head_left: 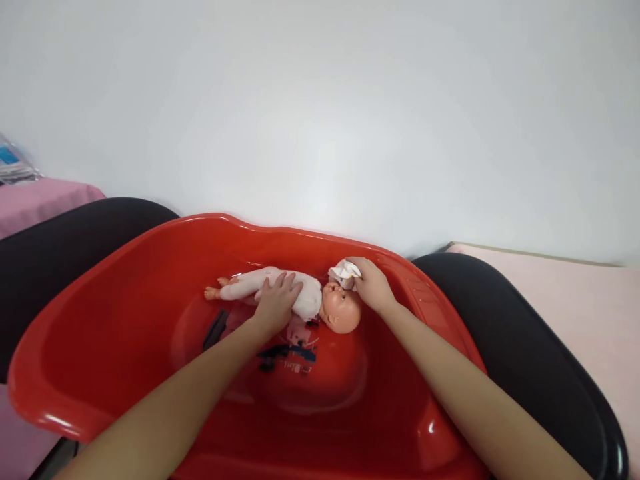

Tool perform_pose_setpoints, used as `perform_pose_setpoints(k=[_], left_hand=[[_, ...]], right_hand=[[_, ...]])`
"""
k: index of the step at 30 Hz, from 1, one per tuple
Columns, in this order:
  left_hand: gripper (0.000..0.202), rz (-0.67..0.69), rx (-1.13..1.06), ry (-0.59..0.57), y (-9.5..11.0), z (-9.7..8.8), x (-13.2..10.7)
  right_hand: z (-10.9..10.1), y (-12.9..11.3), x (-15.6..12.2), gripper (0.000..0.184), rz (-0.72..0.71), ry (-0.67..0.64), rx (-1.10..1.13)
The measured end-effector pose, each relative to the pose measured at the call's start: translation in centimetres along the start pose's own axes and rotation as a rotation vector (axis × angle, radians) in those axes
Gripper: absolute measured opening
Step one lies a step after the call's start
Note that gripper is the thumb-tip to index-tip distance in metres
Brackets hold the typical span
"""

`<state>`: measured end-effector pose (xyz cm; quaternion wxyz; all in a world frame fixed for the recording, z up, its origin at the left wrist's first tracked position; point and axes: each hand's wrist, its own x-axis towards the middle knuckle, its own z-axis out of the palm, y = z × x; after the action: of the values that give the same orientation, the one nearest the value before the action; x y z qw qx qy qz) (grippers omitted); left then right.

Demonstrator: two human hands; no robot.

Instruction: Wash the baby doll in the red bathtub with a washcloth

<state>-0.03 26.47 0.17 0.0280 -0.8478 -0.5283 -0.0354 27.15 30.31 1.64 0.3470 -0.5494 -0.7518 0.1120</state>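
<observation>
A baby doll (342,309) in a white outfit lies in a red baby bathtub (125,300), feet to the left and bald head to the right. Resting on the doll's torso is my left hand (277,303), its fingers spread. My right hand (373,283) pinches a small white cloth (344,270) beside the doll's face, close to the mouth and cheek. Part of the cloth is hidden by the fingers. A dark printed picture shows on the tub floor under the doll.
Black chair-like surfaces flank the tub, one on the left (65,247) and one on the right (505,333). A pink cloth (55,200) with a clear plastic packet (15,163) lies at far left. Behind stands a white wall (320,113); a pale pink surface (575,300) is at right.
</observation>
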Motion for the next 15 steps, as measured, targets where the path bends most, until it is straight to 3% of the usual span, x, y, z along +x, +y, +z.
perform_pose_setpoints(k=[9, 15], left_hand=[[0.041, -0.114, -0.113, 0.208, -1.0, -0.4, 0.1], [0.043, -0.076, -0.145, 0.243, -1.0, -0.5, 0.2]], right_hand=[[-0.3, 0.1, -0.4, 0.05, -0.02, 0.005, -0.033], [-1.2, -1.0, -0.5, 0.046, -0.092, 0.096, -0.024]])
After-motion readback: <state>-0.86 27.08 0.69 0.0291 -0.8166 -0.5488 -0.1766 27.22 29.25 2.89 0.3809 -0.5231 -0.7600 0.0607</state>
